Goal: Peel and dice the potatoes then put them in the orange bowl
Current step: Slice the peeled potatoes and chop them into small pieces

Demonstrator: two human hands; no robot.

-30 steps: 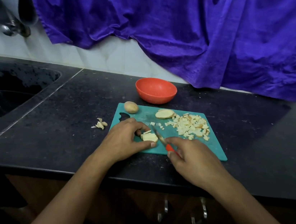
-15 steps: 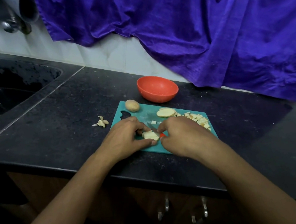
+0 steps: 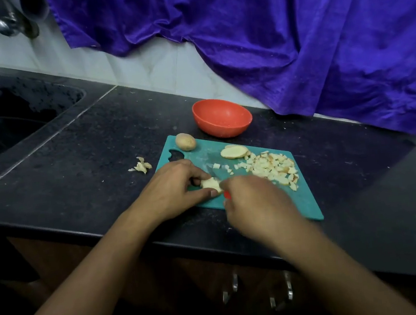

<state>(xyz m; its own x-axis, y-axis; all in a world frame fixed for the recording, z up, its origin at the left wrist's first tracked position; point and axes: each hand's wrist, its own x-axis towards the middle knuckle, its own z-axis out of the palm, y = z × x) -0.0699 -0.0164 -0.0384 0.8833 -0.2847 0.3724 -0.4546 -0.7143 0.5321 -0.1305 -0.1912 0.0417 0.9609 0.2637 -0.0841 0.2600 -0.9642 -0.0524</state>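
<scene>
Potato piece [image 3: 211,183] lies at the front of the teal board [image 3: 196,156], pinched steady by our left hand [image 3: 173,185] so that our right hand [image 3: 258,203], curled round the red-handled knife [image 3: 226,194], can dice it safely.

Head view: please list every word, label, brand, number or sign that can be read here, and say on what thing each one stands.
None can be read. No text shows on the orange bowl, the cutting board, the purple cloth or the counter.
The tap at the top left is blurred; no marking can be made out on it.
</scene>
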